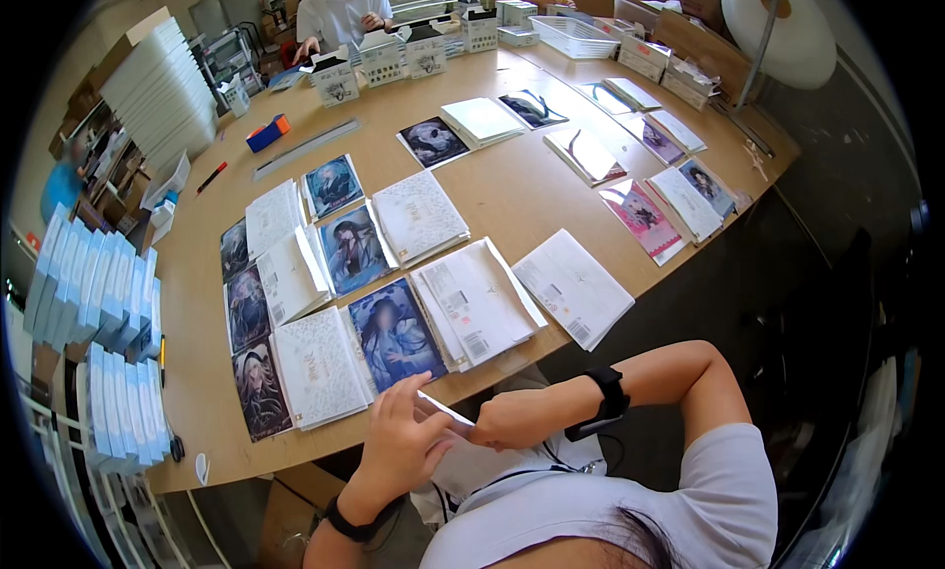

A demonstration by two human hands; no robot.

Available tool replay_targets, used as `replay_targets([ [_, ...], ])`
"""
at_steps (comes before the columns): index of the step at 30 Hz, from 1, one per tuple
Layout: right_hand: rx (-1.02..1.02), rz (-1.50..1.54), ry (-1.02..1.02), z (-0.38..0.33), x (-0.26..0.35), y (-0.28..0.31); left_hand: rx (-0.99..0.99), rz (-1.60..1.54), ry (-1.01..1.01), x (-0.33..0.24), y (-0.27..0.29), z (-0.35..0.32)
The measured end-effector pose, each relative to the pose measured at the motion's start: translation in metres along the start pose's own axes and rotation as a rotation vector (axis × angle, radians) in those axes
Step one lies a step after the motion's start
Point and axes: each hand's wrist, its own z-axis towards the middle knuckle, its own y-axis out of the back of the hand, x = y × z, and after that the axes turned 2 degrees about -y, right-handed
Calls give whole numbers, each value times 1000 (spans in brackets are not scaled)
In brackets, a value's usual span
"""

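At the near edge of the table, my left hand [402,433] curls its fingers around one end of a thin white flat piece [445,410]. My right hand [517,417] grips its other end, fingers closed. Much of the piece is hidden, so whether it is a card, sleeve or sheet does not show. Just beyond my left fingers lies a blue illustrated card [396,333]. Beside that card is a stack of white printed packets [477,303], and another white packet stack [576,288] sits to its right. A white patterned stack [320,367] lies to the left.
Several more picture cards and stacks cover the wooden table [522,205]. A metal ruler [307,150], an orange-and-blue tool [268,133] and a red pen [212,177] lie farther left. Cartons [384,59] stand at the back near a person in white. Blue-white boxes [94,284] are piled at left.
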Motion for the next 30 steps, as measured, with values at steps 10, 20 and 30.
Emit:
replay_targets([
  [10,48,150,58,2,5,-4,19,302,-230,-6,-26,-7],
  [20,190,260,-7,9,-13,-33,78,325,-289,-11,-33,-7],
  [30,276,120,-41,16,-12,-49,99,337,-272,-15,-33,-12],
])
